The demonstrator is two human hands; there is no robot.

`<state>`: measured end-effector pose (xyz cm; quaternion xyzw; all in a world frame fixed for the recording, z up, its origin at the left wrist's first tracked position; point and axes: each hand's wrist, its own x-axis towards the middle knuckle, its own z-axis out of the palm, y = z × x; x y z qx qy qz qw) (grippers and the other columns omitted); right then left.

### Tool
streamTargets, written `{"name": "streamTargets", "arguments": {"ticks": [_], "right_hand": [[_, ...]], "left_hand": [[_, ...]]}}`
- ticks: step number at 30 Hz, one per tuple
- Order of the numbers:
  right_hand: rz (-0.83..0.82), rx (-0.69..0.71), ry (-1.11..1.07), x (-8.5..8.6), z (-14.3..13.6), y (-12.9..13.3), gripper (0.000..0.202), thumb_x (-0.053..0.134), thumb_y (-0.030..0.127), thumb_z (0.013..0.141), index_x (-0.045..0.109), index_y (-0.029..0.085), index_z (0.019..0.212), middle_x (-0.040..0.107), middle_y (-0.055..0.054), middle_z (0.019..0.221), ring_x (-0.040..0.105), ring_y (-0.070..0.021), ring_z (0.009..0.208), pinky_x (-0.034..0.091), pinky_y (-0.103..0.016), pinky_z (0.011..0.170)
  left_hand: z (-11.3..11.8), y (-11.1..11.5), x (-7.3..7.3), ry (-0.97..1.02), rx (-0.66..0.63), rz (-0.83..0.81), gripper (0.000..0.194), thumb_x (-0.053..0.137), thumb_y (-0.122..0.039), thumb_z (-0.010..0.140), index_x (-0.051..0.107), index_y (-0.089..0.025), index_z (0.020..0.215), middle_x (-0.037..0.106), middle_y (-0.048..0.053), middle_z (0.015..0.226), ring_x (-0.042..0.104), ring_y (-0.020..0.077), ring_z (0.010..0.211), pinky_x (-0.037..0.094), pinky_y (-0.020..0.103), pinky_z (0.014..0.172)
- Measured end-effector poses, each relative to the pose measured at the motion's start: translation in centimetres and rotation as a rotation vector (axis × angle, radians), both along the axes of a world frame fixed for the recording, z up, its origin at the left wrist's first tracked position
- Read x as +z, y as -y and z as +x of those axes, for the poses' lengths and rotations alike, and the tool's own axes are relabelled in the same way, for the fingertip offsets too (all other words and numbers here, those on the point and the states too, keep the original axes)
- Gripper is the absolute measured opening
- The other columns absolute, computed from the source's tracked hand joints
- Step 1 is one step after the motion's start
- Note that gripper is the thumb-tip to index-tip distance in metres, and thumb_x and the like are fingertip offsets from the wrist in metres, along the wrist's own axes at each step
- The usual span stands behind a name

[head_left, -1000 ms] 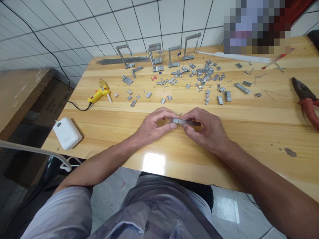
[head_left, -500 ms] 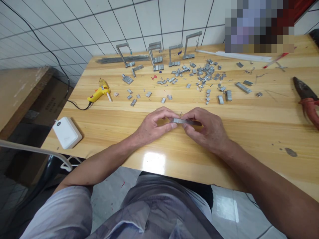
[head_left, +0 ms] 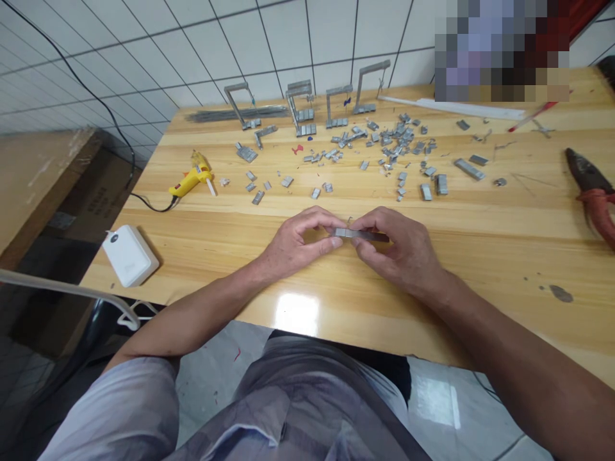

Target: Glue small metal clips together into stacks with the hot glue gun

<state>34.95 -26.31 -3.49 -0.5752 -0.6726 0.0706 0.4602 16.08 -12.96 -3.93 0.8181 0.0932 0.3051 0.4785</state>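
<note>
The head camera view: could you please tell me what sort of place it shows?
Probably a small workshop or craft workspace: a yellow hot-glue gun, red-handled pliers and many scattered small metal pieces lie on the wooden table.

Pliers [head_left: 594,194] cropped by the right edge, the metal strip [head_left: 376,237] partly hidden behind the fingers [head_left: 369,220].

I'm standing in what's looking like a sm. workshop: yellow glue gun [head_left: 192,179] & red-handled pliers [head_left: 589,180] are lying on the wooden table [head_left: 216,234], loose metal bits [head_left: 401,137] are littering it, little metal frames [head_left: 359,89] are standing nr. the tiled wall [head_left: 331,32] w/ thin rods [head_left: 206,116] lying beside them.
</note>
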Motion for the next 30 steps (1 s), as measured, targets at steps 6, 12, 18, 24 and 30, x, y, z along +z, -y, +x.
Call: {"name": "streamTargets", "arguments": {"ticks": [6,12,18,24,30], "right_hand": [[-0.018,0.002,-0.007,-0.12,-0.02,0.02,0.013,0.066,0.015,0.09,0.067,0.024,0.099,0.074,-0.003,0.087,0.068,-0.0185,0.076,0.055,-0.033,0.069],[-0.016,0.011,-0.007,-0.2,-0.06,0.01,0.013,0.065,0.015,0.091,0.067,0.024,0.099,0.075,-0.003,0.088,0.069,-0.0191,0.078,0.055,-0.033,0.07],[-0.042,-0.004,0.006,-0.09,-0.07,0.0,0.011,0.065,0.017,0.091,0.068,0.025,0.098,0.074,-0.003,0.087,0.069,-0.0198,0.077,0.054,-0.034,0.07],[-0.044,-0.007,0.007,-0.03,-0.08,0.0,0.011,0.066,0.017,0.09,0.067,0.025,0.097,0.075,-0.003,0.087,0.069,-0.0198,0.077,0.054,-0.034,0.069],[-0.036,-0.014,0.012,-0.14,-0.13,0.0,0.01,0.065,0.017,0.091,0.068,0.024,0.097,0.074,-0.003,0.086,0.069,-0.0197,0.076,0.054,-0.034,0.068]], "left_hand": [[0.17,0.44,0.25,-0.008,0.056,0.054,0.015,0.082,-0.027,0.093,0.078,-0.022,0.107,0.078,0.005,0.1,0.072,0.0164,0.094,0.056,0.033,0.09],[0.18,0.71,0.44,-0.033,0.071,0.028,0.011,0.08,-0.027,0.094,0.078,-0.022,0.104,0.08,0.005,0.102,0.074,0.0167,0.095,0.058,0.033,0.091],[0.18,0.64,0.46,-0.042,0.061,0.005,0.011,0.078,-0.029,0.095,0.078,-0.022,0.103,0.081,0.007,0.103,0.074,0.018,0.096,0.059,0.035,0.091],[0.17,0.7,0.63,-0.066,0.072,0.015,0.011,0.08,-0.029,0.094,0.078,-0.022,0.102,0.08,0.006,0.102,0.073,0.0173,0.094,0.059,0.034,0.09],[0.17,0.67,0.59,-0.069,0.076,0.024,0.012,0.081,-0.031,0.093,0.079,-0.022,0.102,0.08,0.006,0.101,0.073,0.0174,0.092,0.058,0.034,0.089]]}}
